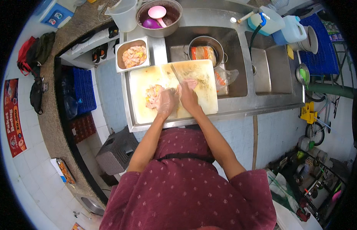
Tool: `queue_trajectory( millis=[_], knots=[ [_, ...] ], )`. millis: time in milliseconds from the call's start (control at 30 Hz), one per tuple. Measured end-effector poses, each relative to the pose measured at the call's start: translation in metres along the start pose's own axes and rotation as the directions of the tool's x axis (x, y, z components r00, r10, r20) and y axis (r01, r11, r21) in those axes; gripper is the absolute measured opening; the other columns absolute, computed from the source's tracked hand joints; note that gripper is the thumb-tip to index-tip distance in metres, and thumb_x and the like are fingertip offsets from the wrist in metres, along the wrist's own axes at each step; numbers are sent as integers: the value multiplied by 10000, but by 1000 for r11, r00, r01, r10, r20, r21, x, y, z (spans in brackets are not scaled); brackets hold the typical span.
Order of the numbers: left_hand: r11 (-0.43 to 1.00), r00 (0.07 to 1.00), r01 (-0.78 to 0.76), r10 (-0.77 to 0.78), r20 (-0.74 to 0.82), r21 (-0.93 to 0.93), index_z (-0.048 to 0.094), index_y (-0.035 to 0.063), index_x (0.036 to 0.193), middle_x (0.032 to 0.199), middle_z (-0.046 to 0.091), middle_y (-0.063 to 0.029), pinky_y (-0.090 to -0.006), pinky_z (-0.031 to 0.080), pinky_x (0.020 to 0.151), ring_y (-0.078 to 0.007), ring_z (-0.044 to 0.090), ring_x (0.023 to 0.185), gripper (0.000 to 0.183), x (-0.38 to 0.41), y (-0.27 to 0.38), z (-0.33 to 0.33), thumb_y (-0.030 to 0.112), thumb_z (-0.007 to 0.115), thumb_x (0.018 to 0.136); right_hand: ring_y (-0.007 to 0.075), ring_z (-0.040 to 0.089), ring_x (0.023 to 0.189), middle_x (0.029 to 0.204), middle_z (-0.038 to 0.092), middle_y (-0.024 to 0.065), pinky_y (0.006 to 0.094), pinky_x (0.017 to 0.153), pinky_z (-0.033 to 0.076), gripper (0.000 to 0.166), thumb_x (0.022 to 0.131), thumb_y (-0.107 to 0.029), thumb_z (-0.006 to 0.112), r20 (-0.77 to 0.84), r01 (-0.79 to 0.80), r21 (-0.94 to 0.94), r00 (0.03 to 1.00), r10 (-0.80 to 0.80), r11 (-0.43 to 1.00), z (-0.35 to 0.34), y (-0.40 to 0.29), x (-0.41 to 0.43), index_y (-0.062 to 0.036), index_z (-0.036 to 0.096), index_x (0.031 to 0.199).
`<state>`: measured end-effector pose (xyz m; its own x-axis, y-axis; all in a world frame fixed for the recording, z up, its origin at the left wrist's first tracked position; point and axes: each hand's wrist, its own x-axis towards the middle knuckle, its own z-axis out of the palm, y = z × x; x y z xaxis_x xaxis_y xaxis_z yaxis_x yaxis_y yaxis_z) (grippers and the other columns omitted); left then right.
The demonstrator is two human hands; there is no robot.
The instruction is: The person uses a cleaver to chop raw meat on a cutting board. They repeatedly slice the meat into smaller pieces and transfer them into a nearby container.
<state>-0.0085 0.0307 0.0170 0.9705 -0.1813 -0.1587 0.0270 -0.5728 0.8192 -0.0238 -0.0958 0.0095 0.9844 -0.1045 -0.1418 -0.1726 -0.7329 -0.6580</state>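
My right hand (189,99) grips a knife (176,74), its blade pointing away from me over a stained white cutting board (207,106). Beneath and beside that hand lies a piece of pale raw meat (191,83). My left hand (167,101), in what looks like a clear plastic glove, is blurred; its fingertips are at the meat near the knife, and whether they grip it is unclear. A pile of cut raw meat (153,96) lies on the board, left of my left hand. Beyond the board's far left corner, a steel pan (118,59) holds more cut meat (134,56).
A pot (190,43) with a packaged item stands in the steel sink (238,83), beside a plastic bag (230,76). At the back are a large pot (178,17) with a pink ladle (157,12), a clear jug (125,17) and a plastic jerrycan (289,30).
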Motion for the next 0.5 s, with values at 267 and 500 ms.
queue_trajectory(
  millis=[267,500],
  knots=[
    [962,979,188,-200,-44,-199,643,-60,733,662,590,-269,-433,464,597,-336,606,589,205,5,-14,-2,138,638,786,518,603,747,756,602,338,595,634,462,264,911,-67,469,75,-95,-38,992,98,995,-19,14,-50,19,438,1158],
    [947,977,79,-135,-163,-312,671,-45,744,673,651,-183,-359,462,541,-190,568,558,284,11,-31,11,221,767,772,556,584,809,815,614,345,631,716,439,265,967,-197,476,186,-207,-146,955,232,967,-48,48,-129,-13,425,1151]
  ],
)
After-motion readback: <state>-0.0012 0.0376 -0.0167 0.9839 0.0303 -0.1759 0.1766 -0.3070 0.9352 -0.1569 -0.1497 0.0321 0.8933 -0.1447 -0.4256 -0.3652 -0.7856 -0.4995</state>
